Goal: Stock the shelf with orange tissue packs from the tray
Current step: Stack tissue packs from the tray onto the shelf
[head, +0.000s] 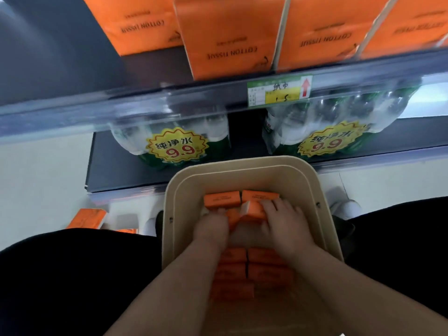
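Both hands are reaching down into the beige tray (242,163) sitting between my legs. My left hand (213,226) is curling its fingers over one orange tissue pack (233,218), and my right hand (283,219) is gripping a tilted pack (252,209) just beside it. More packs (266,257) are lying in rows under my wrists. Above, the shelf (145,103) is carrying larger orange cotton tissue packs (230,40) behind a price label (278,90).
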`<state>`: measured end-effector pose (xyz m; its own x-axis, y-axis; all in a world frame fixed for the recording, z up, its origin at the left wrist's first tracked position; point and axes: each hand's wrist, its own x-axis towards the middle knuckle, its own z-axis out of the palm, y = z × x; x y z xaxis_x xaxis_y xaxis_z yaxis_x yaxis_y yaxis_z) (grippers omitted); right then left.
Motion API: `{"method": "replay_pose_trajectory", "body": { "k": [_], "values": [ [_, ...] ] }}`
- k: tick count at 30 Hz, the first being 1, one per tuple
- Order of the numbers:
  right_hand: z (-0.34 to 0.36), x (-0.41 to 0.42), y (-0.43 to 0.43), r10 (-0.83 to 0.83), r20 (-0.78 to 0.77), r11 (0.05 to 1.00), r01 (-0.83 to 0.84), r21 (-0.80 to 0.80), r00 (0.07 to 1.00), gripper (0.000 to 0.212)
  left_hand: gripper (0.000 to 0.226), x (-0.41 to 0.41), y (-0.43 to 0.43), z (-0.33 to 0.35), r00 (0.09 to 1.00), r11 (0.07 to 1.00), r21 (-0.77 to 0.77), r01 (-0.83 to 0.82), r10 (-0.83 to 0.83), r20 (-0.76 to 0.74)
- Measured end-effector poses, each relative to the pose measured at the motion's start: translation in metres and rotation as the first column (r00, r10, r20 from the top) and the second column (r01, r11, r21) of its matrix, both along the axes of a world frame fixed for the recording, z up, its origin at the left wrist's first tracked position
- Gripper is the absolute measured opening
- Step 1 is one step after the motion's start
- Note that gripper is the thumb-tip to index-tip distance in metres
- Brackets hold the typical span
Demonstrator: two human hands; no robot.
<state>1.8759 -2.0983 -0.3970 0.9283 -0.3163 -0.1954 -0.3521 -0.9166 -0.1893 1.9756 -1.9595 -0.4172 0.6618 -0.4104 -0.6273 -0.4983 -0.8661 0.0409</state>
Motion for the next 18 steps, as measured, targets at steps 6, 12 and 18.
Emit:
{"method": "replay_pose_trajectory", "body": {
  "k": [6,12,18],
  "values": [
    [0.063,-0.004,0.013,-0.059,0.157,0.997,0.066,-0.035,0.986,0.045,0.032,-0.004,0.014,0.06,0.98,0.982,-0.153,-0.112,0.135,0.147],
    [0.128,-0.007,0.016,-0.036,0.311,0.991,0.074,-0.112,0.95,0.045,0.043,-0.013,0.039,0.118,0.919,0.896,-0.362,-0.257,0.343,0.196],
    [0.191,0.006,0.012,0.011,0.383,0.983,0.06,-0.173,0.924,0.052,0.031,-0.002,0.045,0.196,0.87,0.775,-0.622,-0.114,0.381,0.314]
  ]
}}
